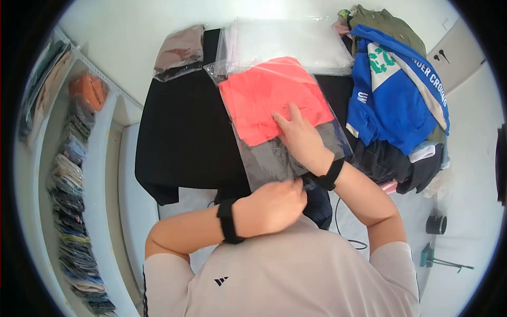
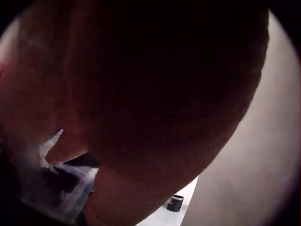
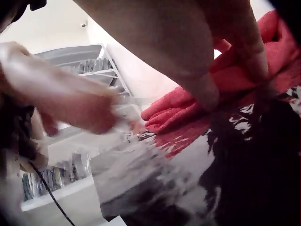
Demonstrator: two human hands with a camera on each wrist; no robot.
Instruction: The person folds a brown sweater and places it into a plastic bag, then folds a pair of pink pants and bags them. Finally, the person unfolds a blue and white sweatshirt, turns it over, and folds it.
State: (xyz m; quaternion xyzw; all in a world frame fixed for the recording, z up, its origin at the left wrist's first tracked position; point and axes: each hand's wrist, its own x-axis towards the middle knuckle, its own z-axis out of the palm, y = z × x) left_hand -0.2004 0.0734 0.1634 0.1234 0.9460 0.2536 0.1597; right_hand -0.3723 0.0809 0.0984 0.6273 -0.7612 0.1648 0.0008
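Observation:
A folded coral garment (image 1: 274, 98) lies in a clear plastic bag (image 1: 266, 166), whose lower part shows dark cloth through it. My right hand (image 1: 303, 140) rests on the garment with its fingers spread; in the right wrist view its fingertips press the red cloth (image 3: 174, 110). At the bag's near edge my left hand (image 1: 272, 207) has curled fingers, which appear to pinch the plastic. That hand (image 3: 61, 92) is blurred in the right wrist view, film beside its fingertips. Mostly dark palm and fingers fill the left wrist view, with shiny plastic (image 2: 77, 193) below.
Clear bags (image 1: 285, 45) are stacked at the table's back, beside a bagged brown item (image 1: 180, 52). A blue and white sweatshirt (image 1: 396, 95) tops a clothes pile at right. Shelves (image 1: 97, 174) of bagged clothes stand at left; a black bin (image 1: 436, 225) is on the floor.

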